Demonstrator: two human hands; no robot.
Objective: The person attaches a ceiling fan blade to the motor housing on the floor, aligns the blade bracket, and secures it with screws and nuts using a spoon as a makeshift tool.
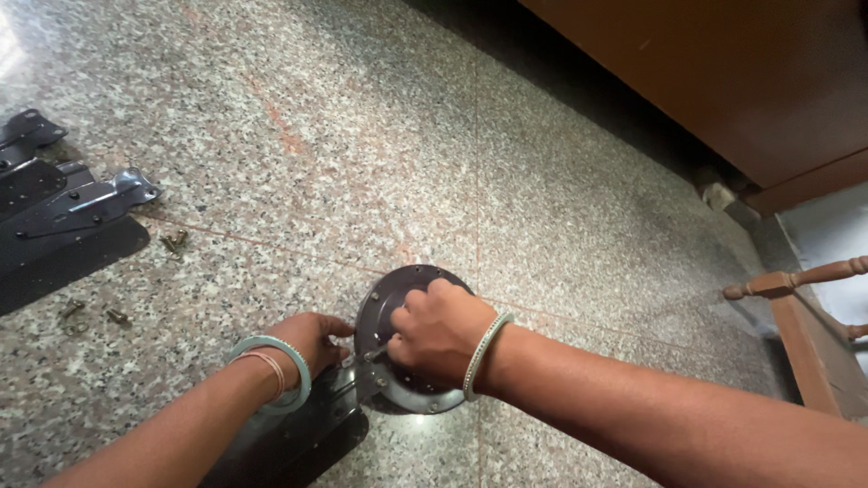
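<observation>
Head view: I see one dark round metal hub plate, its rim ringed with small holes and bolt heads, tilted on the speckled granite floor. My right hand is clenched over the plate, gripping a thin metal tool. My left hand clasps one dark metal blade beside the plate's edge. Three more dark blades lie well apart at far left, with about four loose brass screws near them.
</observation>
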